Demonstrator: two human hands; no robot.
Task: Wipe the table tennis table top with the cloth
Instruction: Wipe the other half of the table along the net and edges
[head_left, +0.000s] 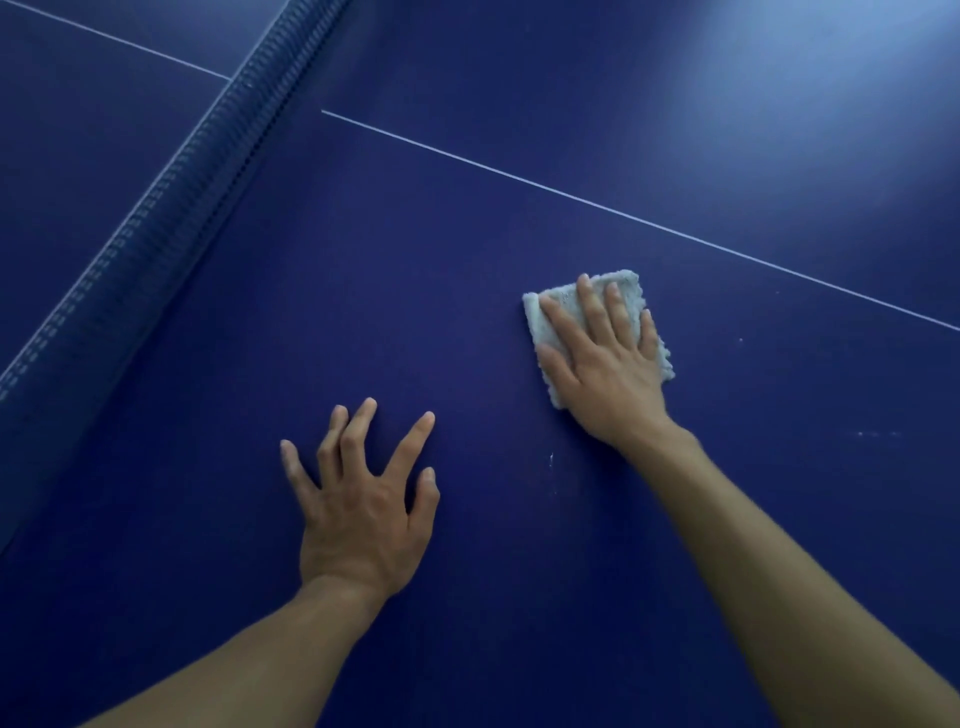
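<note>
The dark blue table tennis table top (426, 270) fills the view. A small folded white cloth (540, 325) lies flat on it, right of centre. My right hand (605, 364) presses down on the cloth with fingers spread, covering most of it. My left hand (363, 499) rests on the bare table surface to the lower left, fingers apart, holding nothing.
The net (171, 187) runs diagonally across the upper left. A thin white centre line (639, 221) crosses the table beyond the cloth. Small white specks (551, 460) mark the surface near my right wrist, with more specks (878, 434) at the right. Glare brightens the top right corner.
</note>
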